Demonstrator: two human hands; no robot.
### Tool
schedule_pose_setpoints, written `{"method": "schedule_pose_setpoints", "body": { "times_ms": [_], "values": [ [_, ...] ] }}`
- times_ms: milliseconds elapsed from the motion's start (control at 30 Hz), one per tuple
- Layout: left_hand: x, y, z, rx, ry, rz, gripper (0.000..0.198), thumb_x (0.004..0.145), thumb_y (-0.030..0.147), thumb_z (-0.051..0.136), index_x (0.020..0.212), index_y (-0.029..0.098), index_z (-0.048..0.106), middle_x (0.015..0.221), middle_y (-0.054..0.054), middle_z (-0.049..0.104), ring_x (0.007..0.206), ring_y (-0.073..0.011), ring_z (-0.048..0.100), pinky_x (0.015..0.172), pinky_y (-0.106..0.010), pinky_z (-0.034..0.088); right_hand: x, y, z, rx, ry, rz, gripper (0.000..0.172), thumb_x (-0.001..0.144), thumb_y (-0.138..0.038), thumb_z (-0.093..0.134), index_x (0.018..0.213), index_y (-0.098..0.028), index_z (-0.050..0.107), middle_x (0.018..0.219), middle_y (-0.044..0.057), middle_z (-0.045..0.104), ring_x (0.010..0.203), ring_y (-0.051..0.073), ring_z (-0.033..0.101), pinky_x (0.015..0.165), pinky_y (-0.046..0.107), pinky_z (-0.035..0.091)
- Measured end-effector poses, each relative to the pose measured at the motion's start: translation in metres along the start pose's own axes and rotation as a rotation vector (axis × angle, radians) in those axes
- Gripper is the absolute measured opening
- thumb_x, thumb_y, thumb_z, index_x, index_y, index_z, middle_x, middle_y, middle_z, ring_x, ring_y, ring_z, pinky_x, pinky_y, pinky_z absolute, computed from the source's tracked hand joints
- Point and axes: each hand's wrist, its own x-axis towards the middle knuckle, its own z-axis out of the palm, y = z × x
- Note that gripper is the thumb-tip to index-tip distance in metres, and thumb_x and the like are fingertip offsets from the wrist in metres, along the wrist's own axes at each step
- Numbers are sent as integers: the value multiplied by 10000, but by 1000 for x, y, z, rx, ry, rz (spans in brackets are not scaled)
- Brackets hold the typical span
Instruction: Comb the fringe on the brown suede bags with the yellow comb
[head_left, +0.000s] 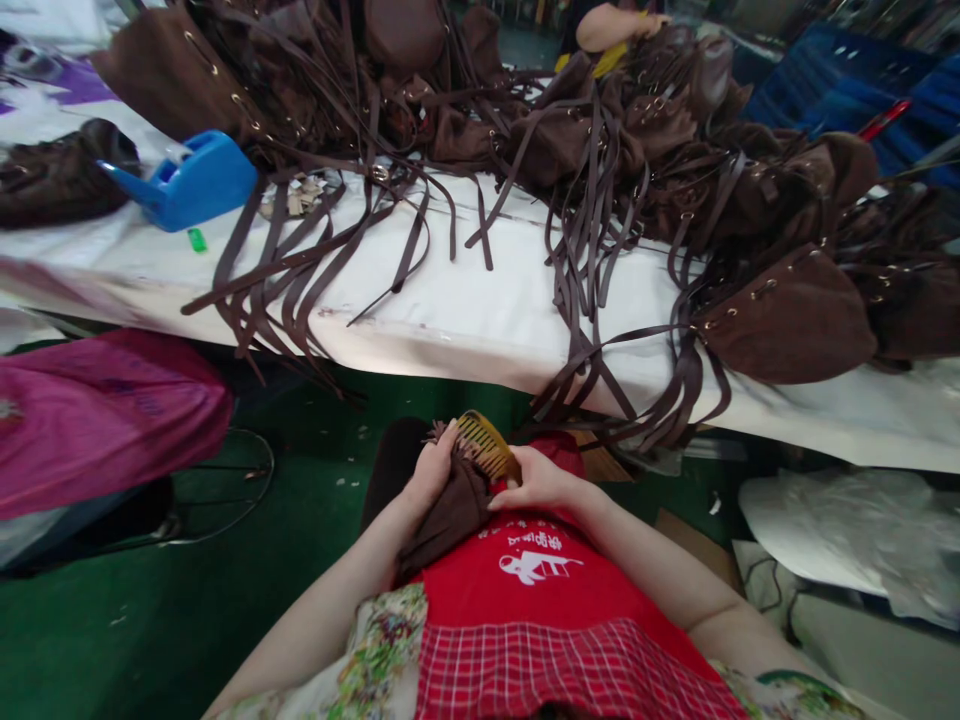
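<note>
Over my lap, my left hand (435, 466) is closed on a dark brown bag (454, 510) with a fringe (437, 432) at its upper end. My right hand (538, 478) grips a yellow-brown comb (486, 442) by its right end. The comb's teeth point down and left, at the fringe strands beside my left fingers. Part of the bag hangs down over the red apron (540, 590). My left palm and the far side of the bag are hidden.
Brown drawstring bags (787, 315) with long dangling straps crowd the white table (465, 310) ahead. A blue tape dispenser (199, 185) stands at left. Pink cloth (112, 415) hangs over a wire-framed stool. Clear plastic (885, 535) lies at right. Another person's arm (611, 28) shows across the table.
</note>
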Motion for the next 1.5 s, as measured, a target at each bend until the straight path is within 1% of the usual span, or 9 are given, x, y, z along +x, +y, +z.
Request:
{"method": "schedule_pose_setpoints", "body": {
  "times_ms": [167,333,633,767,900,1033,1167,1333,1500],
  "values": [
    [8,-5,-4,70,-30,-2,573,703,675,526,742,120,663,630,-41,644,672,-209,615,655,-288,464,-8,2,6,-256,48,-4,559,539,-347,834,1007,-143,608,1019,48,634,898,193,595,806,298,490],
    [12,-14,-1,13,-64,-4,546,708,657,547,743,124,661,620,-32,643,643,-188,608,635,-270,464,-8,11,7,-70,-42,64,354,687,-318,725,972,-133,626,897,24,662,804,164,611,731,273,501],
    [7,-16,3,36,-87,-73,564,683,619,600,877,98,691,926,-121,722,960,-278,641,860,-335,482,-6,-1,-4,81,8,63,257,660,-189,636,903,-107,642,826,12,665,725,141,599,676,248,491],
    [-7,-1,2,-101,-385,-44,594,739,589,570,1057,96,658,1100,-127,680,1091,-284,590,961,-377,445,1,-22,-24,10,62,34,230,605,-122,580,828,-109,634,721,-21,639,637,115,568,607,211,455],
    [-26,20,4,156,-828,162,701,656,449,746,1260,160,542,1267,-97,592,1192,-291,513,1052,-411,366,18,-34,-41,30,172,79,182,524,-112,548,697,-117,604,601,-43,587,553,104,524,541,203,428],
    [-33,20,17,354,-797,281,717,585,388,807,1218,151,565,1187,-107,630,1103,-291,560,1013,-410,401,40,-31,-33,-27,193,133,153,482,-93,503,619,-136,557,522,-67,519,468,77,446,444,178,346],
    [-27,9,16,138,-858,101,463,690,346,743,1083,131,627,1029,-86,682,957,-233,613,905,-362,464,49,-27,-28,-125,218,65,203,535,-101,520,725,-150,573,630,-42,591,563,108,524,521,200,414],
    [-12,-7,-6,-180,-685,-122,276,703,339,739,844,116,659,799,-51,678,718,-160,614,743,-290,479,29,-27,-38,-531,480,0,328,712,-299,630,1002,-156,577,945,59,667,836,191,606,781,314,474],
    [0,-20,-14,-339,-567,-154,239,703,321,740,784,113,653,777,-48,668,697,-145,613,724,-265,467,4,-13,-21,-465,410,108,324,815,-460,556,908,-153,604,779,50,677,669,162,605,618,261,476]
  ]
}}
